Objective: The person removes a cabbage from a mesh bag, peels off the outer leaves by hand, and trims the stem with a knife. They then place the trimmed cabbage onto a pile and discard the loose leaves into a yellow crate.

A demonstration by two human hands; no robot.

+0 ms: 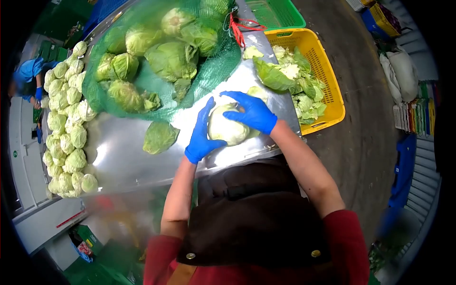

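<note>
Cabbages (66, 124) are banked at the left end of a table (118, 154), seemingly for compactness; near its front edge, a pale cabbage (224, 128) is cupped between half-curled left hand (202, 136) and right hand (254, 112), apparently for steadiness; leaves (304, 83) are contained by a crate (334, 90).

Toward the near right corner of the metal tabletop (121, 156), the left hand (202, 137) and the right hand (256, 113), both in blue gloves, cupped a pale cabbage (226, 127) between them, while a flat green cabbage leaf (160, 137) lay apart to its left. Leafy cabbages (172, 61) sat in a green mesh bag (223, 71) toward the far edge, stacked pale cabbages (77, 137) lined the left edge, and beside the right edge stood a yellow crate (336, 90) of loose leaves (308, 86).
</note>
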